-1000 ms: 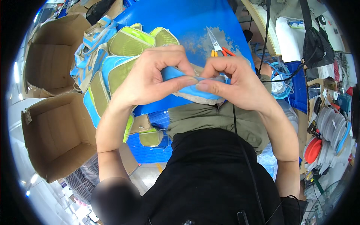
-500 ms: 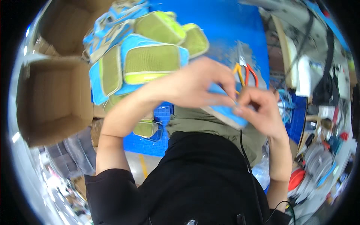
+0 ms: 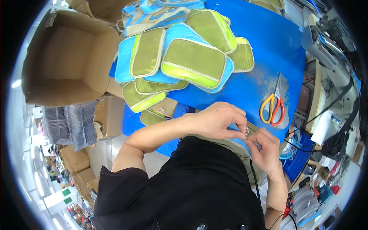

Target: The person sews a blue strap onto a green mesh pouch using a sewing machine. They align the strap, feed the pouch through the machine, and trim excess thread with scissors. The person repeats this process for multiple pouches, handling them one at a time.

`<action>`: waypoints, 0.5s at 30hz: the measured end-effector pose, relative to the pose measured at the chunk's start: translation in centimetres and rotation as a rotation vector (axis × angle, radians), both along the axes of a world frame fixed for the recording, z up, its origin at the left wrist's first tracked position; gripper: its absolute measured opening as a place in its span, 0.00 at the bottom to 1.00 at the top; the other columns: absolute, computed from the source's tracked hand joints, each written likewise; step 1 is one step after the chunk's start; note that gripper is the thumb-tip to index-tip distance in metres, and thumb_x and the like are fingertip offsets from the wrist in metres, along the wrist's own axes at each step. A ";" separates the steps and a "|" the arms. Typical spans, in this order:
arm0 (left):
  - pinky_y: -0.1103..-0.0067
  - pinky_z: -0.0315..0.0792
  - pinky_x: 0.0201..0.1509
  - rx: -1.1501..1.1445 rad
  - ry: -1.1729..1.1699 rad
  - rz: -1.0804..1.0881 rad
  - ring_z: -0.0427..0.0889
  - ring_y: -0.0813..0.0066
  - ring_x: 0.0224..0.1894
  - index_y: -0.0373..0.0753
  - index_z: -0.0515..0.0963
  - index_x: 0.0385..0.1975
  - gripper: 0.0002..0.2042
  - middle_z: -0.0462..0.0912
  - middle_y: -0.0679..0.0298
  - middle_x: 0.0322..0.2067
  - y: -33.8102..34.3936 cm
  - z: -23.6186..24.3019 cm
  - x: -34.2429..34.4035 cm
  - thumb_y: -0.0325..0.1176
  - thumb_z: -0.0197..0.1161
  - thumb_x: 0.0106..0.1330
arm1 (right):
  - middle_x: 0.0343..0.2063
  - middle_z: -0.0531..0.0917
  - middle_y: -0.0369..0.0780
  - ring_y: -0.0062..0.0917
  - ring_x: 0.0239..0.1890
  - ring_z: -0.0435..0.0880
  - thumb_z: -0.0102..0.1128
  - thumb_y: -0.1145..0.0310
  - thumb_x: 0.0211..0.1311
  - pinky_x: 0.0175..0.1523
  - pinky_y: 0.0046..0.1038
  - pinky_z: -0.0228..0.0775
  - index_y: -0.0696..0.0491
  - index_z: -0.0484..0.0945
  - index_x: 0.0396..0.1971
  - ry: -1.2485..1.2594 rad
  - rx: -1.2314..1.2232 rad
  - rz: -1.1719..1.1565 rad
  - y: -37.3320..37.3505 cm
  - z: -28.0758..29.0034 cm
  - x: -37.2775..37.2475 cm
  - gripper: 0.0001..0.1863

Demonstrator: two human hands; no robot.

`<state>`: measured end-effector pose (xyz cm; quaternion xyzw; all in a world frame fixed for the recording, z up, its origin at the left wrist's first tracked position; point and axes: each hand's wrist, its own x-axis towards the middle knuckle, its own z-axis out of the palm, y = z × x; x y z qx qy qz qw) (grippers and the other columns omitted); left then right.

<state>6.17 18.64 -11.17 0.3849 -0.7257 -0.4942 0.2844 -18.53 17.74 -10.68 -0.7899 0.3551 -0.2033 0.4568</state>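
Blue-and-khaki fabric pouch (image 3: 240,142), mostly hidden, sits low and right of centre in the frame, pinched between both hands at the near edge of the blue worktop (image 3: 264,57), just above the person's dark shirt. Only a thin strip of it shows, blue cloth with a khaki border, so its full shape cannot be told. That visible strip runs on a slant from upper left to lower right, and this seems to be its long axis; which end is the top I cannot tell.

The left hand (image 3: 216,122) reaches in from the left, its grip clenched on the pouch's upper edge with fingertips curled down. The right hand (image 3: 266,147) comes up from the lower right and its grip is likewise closed on the same edge, thumb and forefinger meeting the left hand's fingertips around a small pale, possibly metal part. The step in hand looks like fine finger work on that edge or its fastening. My guess is that the next move calls for a steady two-handed pinch and a short pull along the edge.

Just right of the hands, orange-handled scissors (image 3: 273,105) lie on the worktop, blades pointing up the frame. Farther up, a pile of finished green-mesh pouches (image 3: 184,57) fills the upper centre. An open cardboard box (image 3: 69,57) stands at the upper left.
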 end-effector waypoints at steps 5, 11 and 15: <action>0.64 0.77 0.50 -0.463 -0.602 0.434 0.83 0.55 0.46 0.41 0.83 0.40 0.10 0.85 0.58 0.39 -3.0 1.6 7.8 0.32 0.72 0.61 | 0.27 0.79 0.42 0.37 0.27 0.81 0.70 0.81 0.55 0.31 0.35 0.72 0.56 0.83 0.32 -0.014 -0.050 0.026 0.3 -1.0 0.1 0.06; 0.63 0.77 0.50 -0.485 -1.113 0.332 0.84 0.53 0.44 0.40 0.81 0.44 0.13 0.86 0.56 0.38 -10.9 1.5 18.6 0.36 0.71 0.62 | 0.26 0.77 0.40 0.36 0.27 0.82 0.69 0.80 0.56 0.31 0.35 0.73 0.54 0.83 0.33 -0.031 -0.120 0.043 0.6 -1.0 -0.1 0.07; 0.61 0.77 0.48 -0.232 -1.202 0.263 0.84 0.53 0.47 0.41 0.81 0.41 0.14 0.86 0.58 0.41 -13.2 2.0 18.3 0.38 0.72 0.59 | 0.26 0.76 0.39 0.35 0.26 0.81 0.71 0.78 0.57 0.30 0.35 0.73 0.53 0.82 0.33 -0.050 -0.190 0.017 1.1 -0.6 -0.1 0.07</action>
